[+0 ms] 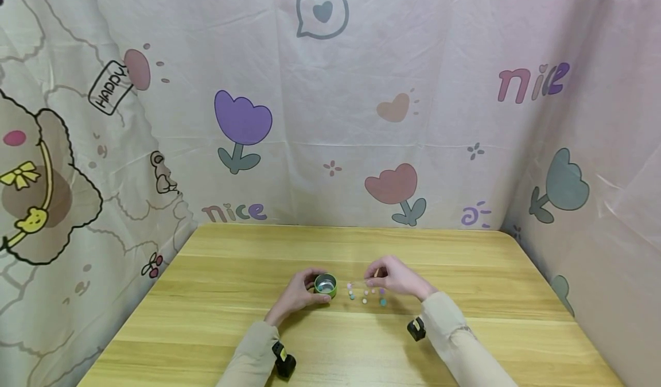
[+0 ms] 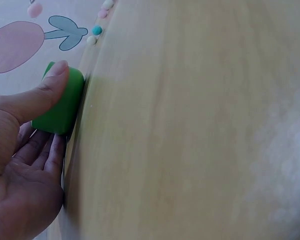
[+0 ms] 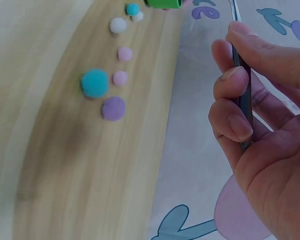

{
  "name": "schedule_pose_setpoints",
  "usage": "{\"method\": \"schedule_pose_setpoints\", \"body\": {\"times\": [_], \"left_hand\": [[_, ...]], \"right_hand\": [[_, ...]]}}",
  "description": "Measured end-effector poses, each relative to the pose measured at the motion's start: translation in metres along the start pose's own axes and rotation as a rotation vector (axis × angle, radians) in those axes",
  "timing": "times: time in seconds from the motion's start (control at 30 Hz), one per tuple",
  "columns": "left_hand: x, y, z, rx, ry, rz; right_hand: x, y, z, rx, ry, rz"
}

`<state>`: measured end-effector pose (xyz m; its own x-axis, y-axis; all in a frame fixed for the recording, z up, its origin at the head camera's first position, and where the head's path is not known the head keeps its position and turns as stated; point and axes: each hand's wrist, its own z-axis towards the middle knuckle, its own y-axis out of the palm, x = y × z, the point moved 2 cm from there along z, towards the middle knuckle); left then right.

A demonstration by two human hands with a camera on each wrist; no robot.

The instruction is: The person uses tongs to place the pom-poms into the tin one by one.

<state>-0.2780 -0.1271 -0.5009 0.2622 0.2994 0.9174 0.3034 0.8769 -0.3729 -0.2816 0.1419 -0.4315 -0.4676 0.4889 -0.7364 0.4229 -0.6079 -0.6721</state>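
Observation:
My left hand (image 1: pixel 303 290) grips a small round green tin (image 1: pixel 331 293), thumb at the near side and fingers round the far side. The tin stands upright with its silvery inside showing. In the left wrist view the thumb presses its green wall (image 2: pixel 74 102). To the right, my right hand (image 1: pixel 396 276) pinches slim metal tweezers (image 3: pixel 245 102) between thumb and curled fingers, tips toward the tin. A pink pompom (image 2: pixel 35 10) hangs off the table at the tweezer tips in the left wrist view.
Several small pompoms lie on the wooden table (image 1: pixel 289 246) between tin and right hand, among them a large teal pompom (image 3: pixel 94 83), a purple pompom (image 3: pixel 113 108) and a white pompom (image 3: pixel 118 25). A printed cloth (image 1: pixel 320 117) hangs behind the table and at both sides.

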Motion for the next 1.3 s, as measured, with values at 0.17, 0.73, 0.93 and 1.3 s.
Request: {"method": "schedule_pose_setpoints", "body": {"times": [0.17,0.73,0.93,1.3], "left_hand": [[0.0,0.0,0.0,0.001,-0.006,-0.005],[-0.002,0.001,0.001,0.005,-0.006,-0.022],[0.0,0.001,0.001,0.001,-0.009,-0.019],[-0.001,0.001,0.001,0.006,-0.013,-0.018]], "right_hand": [[-0.003,-0.002,0.009,0.015,-0.016,-0.047],[-0.008,0.009,0.038,0.013,-0.017,-0.079],[-0.007,0.014,0.045,-0.003,-0.021,-0.08],[-0.011,0.017,0.05,-0.006,-0.025,-0.086]]}}
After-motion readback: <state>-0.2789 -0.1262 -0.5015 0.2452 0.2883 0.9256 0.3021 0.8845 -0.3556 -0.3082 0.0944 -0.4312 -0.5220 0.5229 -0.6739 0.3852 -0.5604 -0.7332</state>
